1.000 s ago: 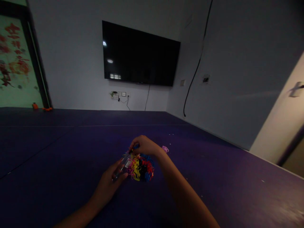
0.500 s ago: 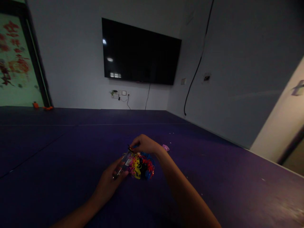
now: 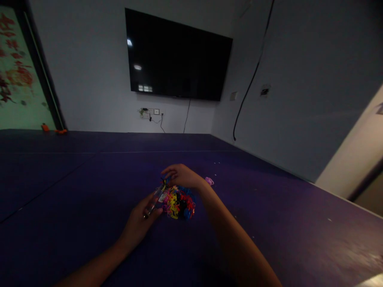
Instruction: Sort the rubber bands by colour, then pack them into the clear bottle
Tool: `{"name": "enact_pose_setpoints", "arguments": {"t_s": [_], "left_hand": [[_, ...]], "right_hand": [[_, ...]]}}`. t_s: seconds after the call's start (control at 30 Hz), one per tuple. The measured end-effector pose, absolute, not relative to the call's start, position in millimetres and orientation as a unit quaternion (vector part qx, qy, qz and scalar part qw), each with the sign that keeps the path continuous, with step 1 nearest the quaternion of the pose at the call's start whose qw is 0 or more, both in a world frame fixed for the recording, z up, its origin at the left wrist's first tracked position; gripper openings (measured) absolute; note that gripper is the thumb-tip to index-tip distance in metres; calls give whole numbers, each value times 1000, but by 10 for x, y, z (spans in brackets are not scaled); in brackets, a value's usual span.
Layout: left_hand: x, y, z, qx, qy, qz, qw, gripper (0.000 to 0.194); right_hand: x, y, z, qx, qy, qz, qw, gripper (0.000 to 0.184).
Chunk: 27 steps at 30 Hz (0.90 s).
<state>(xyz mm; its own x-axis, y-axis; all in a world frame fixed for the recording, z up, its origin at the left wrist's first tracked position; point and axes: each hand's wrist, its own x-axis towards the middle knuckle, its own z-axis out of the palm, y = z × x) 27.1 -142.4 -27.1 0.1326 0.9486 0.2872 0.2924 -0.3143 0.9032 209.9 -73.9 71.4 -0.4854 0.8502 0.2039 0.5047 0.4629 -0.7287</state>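
My left hand [image 3: 143, 217] is closed around a clear plastic container [image 3: 153, 203] with a small white label, tilted with its mouth up and away from me. Dark and yellow elastic bands [image 3: 164, 183] stick out at that mouth. Just above them is my right hand [image 3: 179, 175], its fingers bent and spread apart from the thumb; I see nothing clearly gripped in it. Right beside the container, a pile of colourful elastic bands [image 3: 172, 205], yellow, pink, red, black and blue, lies on the purple floor [image 3: 89, 191].
A small pink object [image 3: 209, 181] lies beyond my right wrist, with white specks near it. On the far wall hangs a large black television [image 3: 179, 56], sockets [image 3: 156, 112] and cords below it. A black cable [image 3: 248, 91] runs down the right wall. Orange items [image 3: 61, 131] sit by the door frame.
My right hand's fingers have lifted and spread from a pinch at the container's mouth. More bands show at the mouth. The view has tipped slightly downward.
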Motion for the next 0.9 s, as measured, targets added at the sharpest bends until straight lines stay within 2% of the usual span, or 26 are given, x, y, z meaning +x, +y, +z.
{"name": "enact_pose_setpoints", "arguments": {"t_s": [0.3,0.47,0.6,0.73,0.9], "left_hand": [[267,-1413,-293,671,475,457,340,57],[267,-1430,-277,670,474,458,341,56],[269,-1421,-278,676,465,461,337,56],[273,-1397,-297,682,454,465,336,55],[274,-1411,-280,674,444,475,350,51]], "right_hand": [[2102,-775,744,-437,-778,348,287,53],[2111,-802,781,-437,-770,365,290,49],[2103,-819,800,-436,-752,391,301,39],[2084,-825,805,-431,-744,415,297,41],[2037,-795,753,-445,-740,390,322,31]]}}
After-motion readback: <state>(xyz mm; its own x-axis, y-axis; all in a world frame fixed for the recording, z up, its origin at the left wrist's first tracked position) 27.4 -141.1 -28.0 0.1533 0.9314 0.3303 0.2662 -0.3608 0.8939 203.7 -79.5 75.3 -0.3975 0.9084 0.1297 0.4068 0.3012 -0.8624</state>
